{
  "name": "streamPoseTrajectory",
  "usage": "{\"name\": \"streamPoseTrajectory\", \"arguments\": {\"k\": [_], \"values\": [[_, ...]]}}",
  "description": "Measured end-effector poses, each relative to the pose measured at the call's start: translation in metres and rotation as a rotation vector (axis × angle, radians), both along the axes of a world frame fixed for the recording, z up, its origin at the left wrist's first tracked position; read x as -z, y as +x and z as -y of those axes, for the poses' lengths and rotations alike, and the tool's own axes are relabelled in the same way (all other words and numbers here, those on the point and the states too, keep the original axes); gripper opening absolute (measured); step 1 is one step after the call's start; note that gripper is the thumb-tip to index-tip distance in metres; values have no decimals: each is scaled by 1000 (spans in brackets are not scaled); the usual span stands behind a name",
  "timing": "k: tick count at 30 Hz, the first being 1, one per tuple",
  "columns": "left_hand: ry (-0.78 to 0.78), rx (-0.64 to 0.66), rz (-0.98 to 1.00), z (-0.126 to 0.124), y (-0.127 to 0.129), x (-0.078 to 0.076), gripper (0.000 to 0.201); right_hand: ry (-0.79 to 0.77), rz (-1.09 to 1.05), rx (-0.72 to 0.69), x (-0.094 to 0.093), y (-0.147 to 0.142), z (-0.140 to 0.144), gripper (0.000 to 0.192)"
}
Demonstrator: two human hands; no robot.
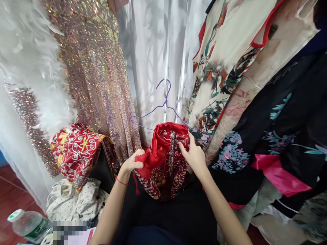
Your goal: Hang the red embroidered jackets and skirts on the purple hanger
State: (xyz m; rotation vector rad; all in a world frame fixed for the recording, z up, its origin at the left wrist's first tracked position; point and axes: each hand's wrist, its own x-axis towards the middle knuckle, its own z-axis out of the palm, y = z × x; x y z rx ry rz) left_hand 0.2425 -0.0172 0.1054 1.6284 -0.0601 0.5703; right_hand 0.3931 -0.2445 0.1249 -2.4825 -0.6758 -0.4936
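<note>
A red embroidered garment (pixel 175 161) with silver and gold stitching is gathered up in front of me, its plain red lining showing at the top opening. My left hand (pixel 134 161) is closed on a fold of the red fabric at the garment's left side. Across from it, my right hand (pixel 192 149) grips the garment's upper right edge, with some fingers hidden behind the cloth. A purple wire hanger (pixel 166 103) rises behind the garment, hook upward. Whether the garment hangs on it, I cannot tell. A thin red cord (pixel 135 183) dangles below my left hand.
A matching red patterned piece (pixel 76 149) sits at left above a dotted white cloth bag (pixel 74 200). A plastic bottle (pixel 30 224) stands at lower left. A sequined dress (pixel 94 68) and white feathers (pixel 38 68) hang left; a floral dress (pixel 219 68) and dark garments (pixel 276 112) hang right.
</note>
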Motion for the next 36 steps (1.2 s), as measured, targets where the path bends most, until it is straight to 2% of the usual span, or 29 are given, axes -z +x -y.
{"name": "streamPoseTrajectory", "arguments": {"k": [2, 3, 6, 8, 10, 12, 14, 16, 18, 21, 23, 25, 27, 31, 36], "values": [[105, 292, -51, 0, -2, 0, 81, -15, 91, 32, -1, 0, 3, 71], [146, 387, -75, 0, -3, -1, 80, -14, 166, 41, -3, -1, 4, 71], [166, 373, -100, -1, -4, -7, 78, -14, 396, 14, -14, -2, 3, 62], [171, 359, -106, -3, -4, -12, 77, -59, 476, -17, -21, 2, 3, 52], [131, 256, -43, -7, -3, -18, 76, -103, 525, -50, -27, 9, 7, 41], [19, -2, 78, -11, 1, -25, 72, -86, 608, -113, -30, 19, 16, 33], [-123, -294, 205, -14, 9, -32, 65, 10, 719, -248, -30, 27, 28, 25], [-237, -480, 297, -18, 22, -38, 55, 149, 789, -452, -31, 32, 40, 15], [-335, -591, 361, -24, 36, -38, 49, 254, 766, -676, -32, 31, 48, 9], [-446, -735, 378, -40, 52, -29, 45, 317, 617, -932, -36, 20, 54, 13], [-445, -806, 337, -55, 58, -21, 43, 334, 503, -1051, -38, 11, 57, 14], [-378, -827, 267, -71, 60, -13, 42, 320, 400, -1146, -40, 4, 63, 14], [-287, -811, 193, -86, 61, -6, 41, 234, 389, -1153, -41, 0, 72, 13], [-149, -780, 142, -102, 68, 3, 37, -50, 661, -912, -33, -5, 84, 10], [30, -822, 103, -105, 100, 6, 18, -306, 842, -812, 0, -18, 81, 7]]}}
